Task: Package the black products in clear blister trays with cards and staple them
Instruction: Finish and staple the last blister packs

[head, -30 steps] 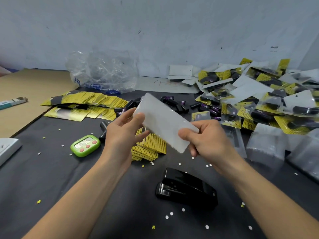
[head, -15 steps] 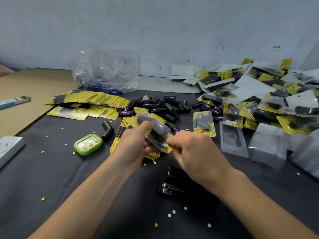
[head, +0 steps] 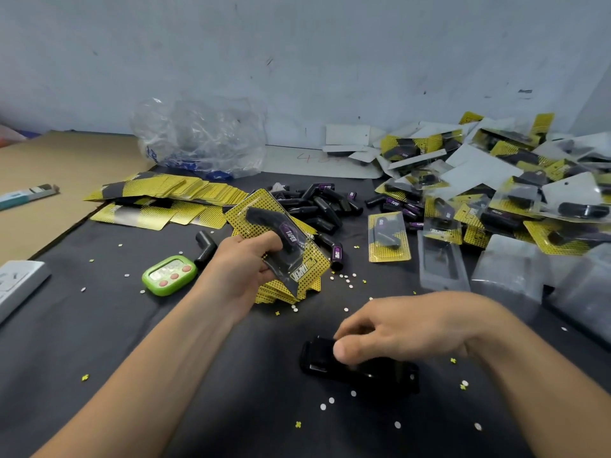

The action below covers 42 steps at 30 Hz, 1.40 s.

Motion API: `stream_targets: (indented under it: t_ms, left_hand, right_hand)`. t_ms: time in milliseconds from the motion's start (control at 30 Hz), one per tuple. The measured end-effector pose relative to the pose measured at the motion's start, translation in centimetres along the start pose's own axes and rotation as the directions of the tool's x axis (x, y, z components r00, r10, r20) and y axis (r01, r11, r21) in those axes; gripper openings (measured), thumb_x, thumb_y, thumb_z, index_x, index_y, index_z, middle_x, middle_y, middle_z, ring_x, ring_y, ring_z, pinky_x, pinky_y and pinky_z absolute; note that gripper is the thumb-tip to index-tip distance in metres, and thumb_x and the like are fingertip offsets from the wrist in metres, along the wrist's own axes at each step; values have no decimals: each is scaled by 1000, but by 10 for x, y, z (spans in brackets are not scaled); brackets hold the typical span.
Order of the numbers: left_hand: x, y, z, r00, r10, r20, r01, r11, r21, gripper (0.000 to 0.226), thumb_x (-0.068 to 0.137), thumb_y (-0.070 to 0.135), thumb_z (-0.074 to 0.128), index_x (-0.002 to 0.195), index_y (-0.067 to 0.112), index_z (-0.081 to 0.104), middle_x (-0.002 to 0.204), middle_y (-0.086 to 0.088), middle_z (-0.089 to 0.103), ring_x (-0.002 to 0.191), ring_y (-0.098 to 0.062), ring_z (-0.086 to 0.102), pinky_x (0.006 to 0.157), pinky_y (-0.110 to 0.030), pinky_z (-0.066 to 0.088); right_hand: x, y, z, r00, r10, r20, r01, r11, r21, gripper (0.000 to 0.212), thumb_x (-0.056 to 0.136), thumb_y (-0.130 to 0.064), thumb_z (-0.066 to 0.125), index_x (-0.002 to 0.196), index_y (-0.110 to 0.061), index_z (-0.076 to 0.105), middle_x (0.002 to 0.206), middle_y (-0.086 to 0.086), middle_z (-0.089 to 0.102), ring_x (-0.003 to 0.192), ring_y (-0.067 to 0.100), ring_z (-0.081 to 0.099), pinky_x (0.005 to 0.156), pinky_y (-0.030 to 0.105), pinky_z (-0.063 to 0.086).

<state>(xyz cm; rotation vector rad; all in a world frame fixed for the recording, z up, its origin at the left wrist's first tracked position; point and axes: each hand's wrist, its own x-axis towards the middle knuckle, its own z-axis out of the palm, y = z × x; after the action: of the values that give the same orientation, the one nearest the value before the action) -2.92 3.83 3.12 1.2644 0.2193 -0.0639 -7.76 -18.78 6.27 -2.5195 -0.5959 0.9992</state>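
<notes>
While your left hand [head: 251, 264] grips the pack [head: 281, 239] (staple pending, I judge) | right hand [head: 406, 328] over stapler [head: 360, 370] at 5 o'clock, grip unclear | done pile [head: 496, 180] 2 o'clock | products [head: 319, 206] unpacked

Wall: pale grey-blue wall [head: 297, 54] across the whole back, matt, marked with dark scuffs, short scratches and small chips.
Corner: at the far right a second wall face meets it at an angle.
Surface: covered with a black cloth [head: 76, 352], slightly creased.
Left side: a flat brown cardboard sheet [head: 66, 173], its edge meeting the cloth on a diagonal.
Wall foot: a white board [head: 291, 161] lying flat, with faint red writing I cannot read.
Light: soft and even, shadows faint.
</notes>
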Motion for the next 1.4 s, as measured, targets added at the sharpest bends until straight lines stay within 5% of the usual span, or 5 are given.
stream_targets:
  t_ms: [467, 667, 967, 1000, 1400]
  left_hand:
    - [-12, 7, -3, 993, -33, 116, 57, 977, -206, 30, 92, -2, 49, 120, 1, 58, 110, -20, 76, 87, -27, 77, 70, -35, 64]
    - [-11, 5, 0, 974, -4, 225, 33, 991, -126, 31, 93, 0, 47, 121, 4, 60, 111, -14, 75, 91, -24, 75, 80, -39, 62]
    - [-18, 4, 6, 980, 30, 196, -40, 998, 48, 47, 93, -3, 54, 138, -14, 46, 125, -28, 69, 98, -29, 70, 96, -48, 55]
    - [-19, 4, 7, 979, 32, 201, -45, 997, 61, 47, 93, -3, 54, 138, -14, 46, 124, -27, 70, 100, -30, 69, 100, -51, 54]
    - [-20, 6, 5, 974, 32, 224, -53, 995, 87, 24, 95, 0, 56, 118, -4, 60, 126, -30, 66, 100, -32, 66, 102, -54, 53]
  right_hand:
    - [8, 23, 3, 979, -10, -202, 158, 661, 734, 55, 83, -48, 68, 123, -11, 69, 116, 8, 71, 105, 22, 62, 107, 43, 46]
    - [14, 24, 3, 968, -73, -239, 231, 624, 746, 42, 82, -41, 80, 113, -17, 65, 74, -12, 56, 62, 0, 51, 63, 17, 44]
    - [19, 18, 6, 950, -45, -308, 280, 551, 786, 71, 81, -37, 74, 134, 4, 51, 110, -1, 32, 89, 24, 34, 79, 37, 29]
    - [20, 18, 6, 947, -38, -320, 287, 548, 786, 71, 81, -37, 74, 135, 2, 51, 135, 38, 49, 97, 24, 34, 83, 40, 28]
    - [25, 19, 6, 940, -64, -336, 308, 584, 751, 50, 78, -43, 77, 116, -12, 68, 99, -1, 70, 86, 9, 66, 74, 27, 51]
